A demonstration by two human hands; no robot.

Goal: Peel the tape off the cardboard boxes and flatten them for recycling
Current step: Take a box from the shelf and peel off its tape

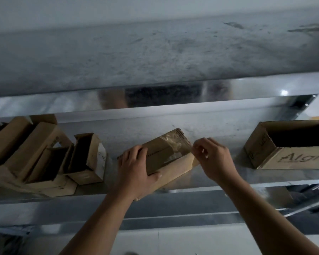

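A small brown cardboard box (160, 153) lies tilted on a metal shelf (210, 173) in the middle of the head view. Clear tape (175, 144) covers its far end and runs toward its right edge. My left hand (134, 166) grips the near left part of the box, fingers over the top and thumb along the side. My right hand (212, 155) is at the box's right corner, its fingertips pinching the edge of the tape there.
A cluster of several open, empty cardboard boxes (44, 155) stands at the left of the shelf. A larger open box printed "Algn" (287, 150) sits at the right. Another metal shelf (155, 52) hangs close overhead, and the shelf's front rail (173, 196) runs below my hands.
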